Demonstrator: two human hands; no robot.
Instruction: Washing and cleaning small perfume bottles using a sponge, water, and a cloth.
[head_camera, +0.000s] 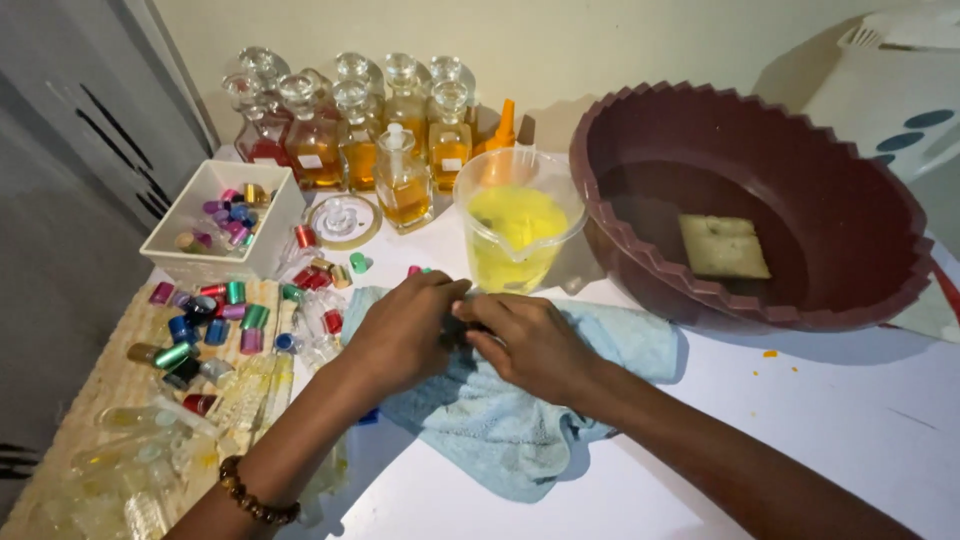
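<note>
Bench (820, 420), white and spattered with a few orange drops, carries a wide maroon basin (860, 130) with a zigzag rim that serves as the landmark here; a tan square sponge (724, 246) lies in shallow water at its bottom. Just left of the basin stands a clear plastic jug (519, 220) holding yellow liquid. Below and left of the basin lies a crumpled light-blue towel (510, 420), and over it the two hands meet. Left hand (405, 330) and right hand (530, 340) press together, fingertips pinched around a small dark object (459, 328) between them; what it is cannot be told. A beaded bracelet (255, 495) circles the left wrist. Far left of the basin, against the wall, glass bottles (350, 130) of amber liquid with round stoppers stand in a cluster. In front of them sits a white square box (225, 225) of coloured caps, and more metallic caps (215, 320) are scattered on a woven mat (100, 400) beside small clear vials (140, 430).
</note>
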